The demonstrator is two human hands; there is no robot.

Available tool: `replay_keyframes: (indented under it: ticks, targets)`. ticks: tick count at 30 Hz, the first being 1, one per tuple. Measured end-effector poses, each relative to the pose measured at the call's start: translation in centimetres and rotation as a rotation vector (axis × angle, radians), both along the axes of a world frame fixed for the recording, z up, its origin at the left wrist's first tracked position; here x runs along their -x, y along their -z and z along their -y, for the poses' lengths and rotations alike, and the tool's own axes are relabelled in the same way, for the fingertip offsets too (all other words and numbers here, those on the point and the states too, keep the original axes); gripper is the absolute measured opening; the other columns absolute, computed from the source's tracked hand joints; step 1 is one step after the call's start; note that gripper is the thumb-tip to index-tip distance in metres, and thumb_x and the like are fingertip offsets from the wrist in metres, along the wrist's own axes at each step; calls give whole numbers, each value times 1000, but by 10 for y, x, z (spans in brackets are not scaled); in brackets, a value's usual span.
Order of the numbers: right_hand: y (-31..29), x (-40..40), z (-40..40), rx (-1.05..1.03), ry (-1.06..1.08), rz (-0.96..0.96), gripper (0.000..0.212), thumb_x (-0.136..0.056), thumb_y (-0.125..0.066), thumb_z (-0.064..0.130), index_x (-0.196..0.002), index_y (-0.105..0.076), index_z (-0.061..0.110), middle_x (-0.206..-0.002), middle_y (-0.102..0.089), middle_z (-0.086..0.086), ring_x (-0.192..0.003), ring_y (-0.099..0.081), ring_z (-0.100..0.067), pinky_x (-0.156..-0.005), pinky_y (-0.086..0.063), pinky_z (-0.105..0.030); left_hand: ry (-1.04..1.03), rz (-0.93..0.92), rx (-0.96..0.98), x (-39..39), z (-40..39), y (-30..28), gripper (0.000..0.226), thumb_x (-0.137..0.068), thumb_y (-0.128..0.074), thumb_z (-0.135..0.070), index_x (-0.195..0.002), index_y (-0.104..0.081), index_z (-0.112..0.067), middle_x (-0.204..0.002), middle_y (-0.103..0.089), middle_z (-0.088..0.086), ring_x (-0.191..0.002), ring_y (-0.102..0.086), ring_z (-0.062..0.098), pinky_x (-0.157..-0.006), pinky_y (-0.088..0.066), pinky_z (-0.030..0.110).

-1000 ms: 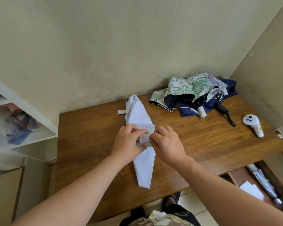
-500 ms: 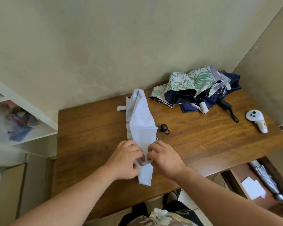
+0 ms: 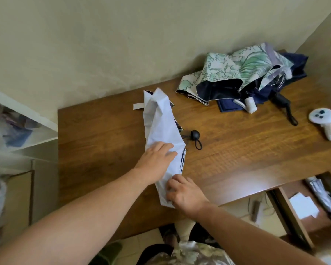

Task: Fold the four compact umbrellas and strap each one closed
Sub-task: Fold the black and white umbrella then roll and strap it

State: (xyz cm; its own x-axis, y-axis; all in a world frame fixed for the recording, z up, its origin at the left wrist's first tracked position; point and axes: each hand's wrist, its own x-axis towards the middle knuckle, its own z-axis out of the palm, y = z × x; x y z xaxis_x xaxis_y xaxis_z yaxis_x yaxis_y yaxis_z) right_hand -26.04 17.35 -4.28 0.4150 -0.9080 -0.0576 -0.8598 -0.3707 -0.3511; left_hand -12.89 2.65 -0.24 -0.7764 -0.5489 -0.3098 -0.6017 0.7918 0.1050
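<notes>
A dark brown wood-grain table (image 3: 107,134) stands in a corner of the room, its far edge against a plain beige wall (image 3: 122,44) and its right end near a second wall. A white shelf unit (image 3: 23,121) with blurred contents sits off the left end, and an open wooden drawer (image 3: 302,211) below the right end holds a silver folded umbrella (image 3: 321,197) and white paper. The white umbrella (image 3: 161,127) lies lengthwise in the middle of the table, running from the far edge toward the near edge, its black handle (image 3: 195,135) with a loop sticking out to the right. The left hand (image 3: 157,159) lies flat, fingers spread, pressing the canopy down. The right hand (image 3: 183,194) pinches the fabric at the end nearest the near edge. At the far right corner a floral umbrella (image 3: 233,69) lies heaped over a navy umbrella (image 3: 287,77). A white controller (image 3: 323,121) rests near the right edge. No readable writing or brand shows on anything.
</notes>
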Motion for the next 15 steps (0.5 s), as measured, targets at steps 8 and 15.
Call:
replay_keyframes:
  ticks: [8,15]
  targets:
    - [20,-1,-3,-26,-26,-74,17,-68,-83,41,-81,-77,32,-94,-60,7,-96,-60,-25,-71,-47,-34,126,189,13,-26,-17,37,72,-110,-32,-50,-168,3,-26,-173,24,6,-155,33,33,-128,10,54]
    - [14,16,-5,-166,-124,-31,30,-80,-68,56,-81,-80,28,-105,-63,5,-108,-56,-26,-85,-53,-44,157,206,-1,-28,-18,50,77,-105,-28,-67,-166,9,-37,-167,38,8,-148,45,34,-126,18,56]
